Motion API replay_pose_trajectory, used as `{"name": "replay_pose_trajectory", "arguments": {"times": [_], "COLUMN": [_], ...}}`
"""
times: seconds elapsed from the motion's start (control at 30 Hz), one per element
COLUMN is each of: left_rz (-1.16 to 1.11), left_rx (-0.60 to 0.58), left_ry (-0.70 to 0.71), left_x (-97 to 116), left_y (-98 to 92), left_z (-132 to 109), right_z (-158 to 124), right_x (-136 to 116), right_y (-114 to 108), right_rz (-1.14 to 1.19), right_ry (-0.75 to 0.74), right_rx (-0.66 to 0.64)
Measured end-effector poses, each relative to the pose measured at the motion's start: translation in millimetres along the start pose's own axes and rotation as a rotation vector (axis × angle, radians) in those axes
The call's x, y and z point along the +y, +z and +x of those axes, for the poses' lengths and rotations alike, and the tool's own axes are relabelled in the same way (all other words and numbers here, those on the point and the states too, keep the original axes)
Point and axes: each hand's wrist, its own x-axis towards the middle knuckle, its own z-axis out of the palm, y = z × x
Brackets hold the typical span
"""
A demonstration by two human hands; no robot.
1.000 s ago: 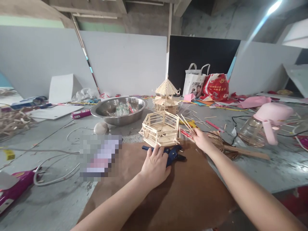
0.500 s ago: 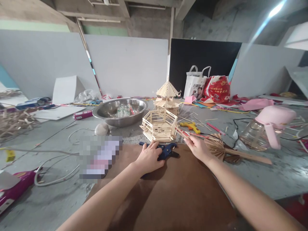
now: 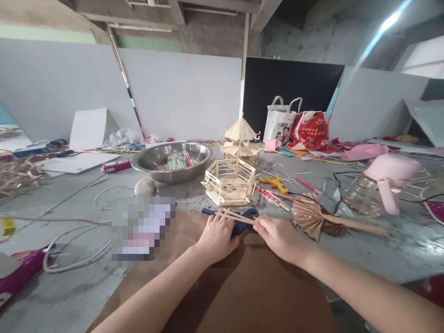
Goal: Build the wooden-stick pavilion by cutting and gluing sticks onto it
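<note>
My left hand is closed over a blue hand cutter with a hooked jaw, on the brown mat. A couple of thin wooden sticks are pinched in my right hand, just right of the cutter. They cross above it, and their far ends reach my left fingers; whether those fingers grip them I cannot tell. Just beyond the hands stands an open six-sided frame of sticks. Behind it rises a small stick pavilion with a pointed roof.
Left of the mat lie a blurred-out phone and a steel basin. To the right are a yellow glue gun, red-and-white stick packets, a folded paper fan and a pink-lidded jug. Bags stand behind.
My right hand has come left and nearer from beside the packets, bringing the sticks over the cutter. My left hand stays on the cutter.
</note>
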Motion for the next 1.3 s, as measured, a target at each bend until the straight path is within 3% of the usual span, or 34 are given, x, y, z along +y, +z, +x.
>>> {"name": "replay_pose_trajectory", "arguments": {"times": [0.1,0.23,0.43,0.5,0.6,0.67,0.7,0.83,0.9,1.07,1.3], "left_rz": [-0.041,-0.126,-0.165,-0.13,-0.052,-0.002,0.016,0.046,0.039,0.014,-0.009], "left_rx": [0.027,0.074,0.061,0.018,-0.039,-0.035,-0.031,-0.022,-0.02,-0.154,-0.251], "left_ry": [-0.001,0.017,0.019,-0.027,-0.108,-0.108,-0.092,-0.054,-0.054,-0.094,-0.16], "left_x": [-3.3,-5.3,0.7,2.9,4.0,3.7,3.5,3.2,2.2,-6.8,-18.4], "left_y": [-3.1,-22.3,-60.0,-61.7,-50.0,-37.1,-30.6,-12.7,-9.7,-10.1,-13.3], "left_z": [2.7,4.1,2.0,-0.5,-4.0,-6.1,-7.0,-9.6,-10.4,-14.3,-16.0], "right_z": [-31.4,-54.4,-38.3,-35.8,-34.2,-27.1,-19.7,35.7,71.3,144.3,203.9], "right_x": [-6.5,8.7,49.7,58.3,56.7,47.9,43.4,44.3,59.7,104.4,138.6], "right_y": [10.4,18.6,12.4,10.8,3.8,-5.7,-11.4,-29.5,-30.8,-12.0,20.0], "right_rz": [-0.012,-0.067,-0.075,-0.067,0.002,0.119,0.19,0.555,0.857,0.992,1.018], "right_ry": [-0.088,-0.224,-0.326,-0.421,-0.511,-0.431,-0.311,0.316,0.598,0.739,0.798], "right_rx": [-0.01,-0.021,-0.111,-0.071,0.09,0.245,0.32,0.541,0.562,0.419,0.295]}}
